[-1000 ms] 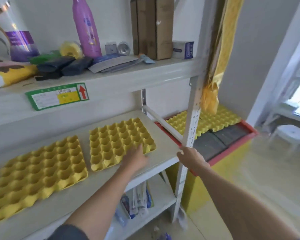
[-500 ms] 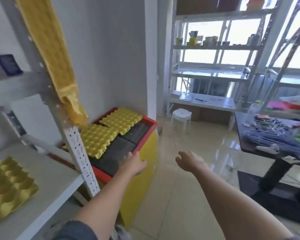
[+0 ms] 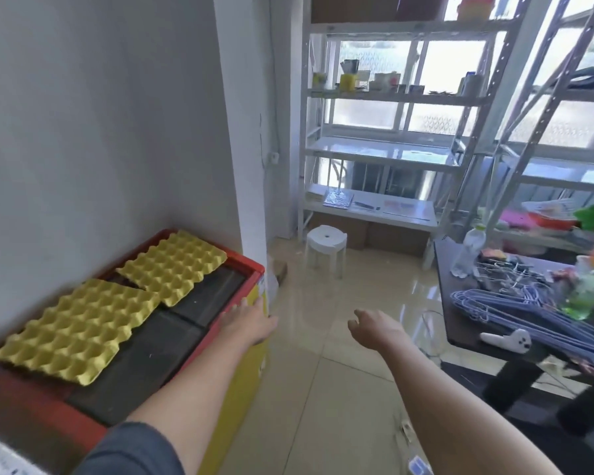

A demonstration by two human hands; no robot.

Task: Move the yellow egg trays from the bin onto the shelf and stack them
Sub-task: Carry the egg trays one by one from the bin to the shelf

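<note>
Left hand [image 3: 246, 322] flat on bin [image 3: 220, 332] rim, right hand [image 3: 374, 325] open, empty.

So the bin [image 3: 254, 269] is red-rimmed with yellow sides and a dark flat top, shoved into the corner by the wall. Two yellow egg trays sit right on top: near tray [image 3: 76, 327] and far tray [image 3: 174, 265], whose corner overlaps the near one.

Two yellow trays, a near tray [image 3: 72, 329] and a far tray [image 3: 174, 265], on one bin [image 3: 251, 269]. One stool [image 3: 326, 240]. Two hands: left hand [image 3: 246, 323], right hand [image 3: 374, 327].
</note>
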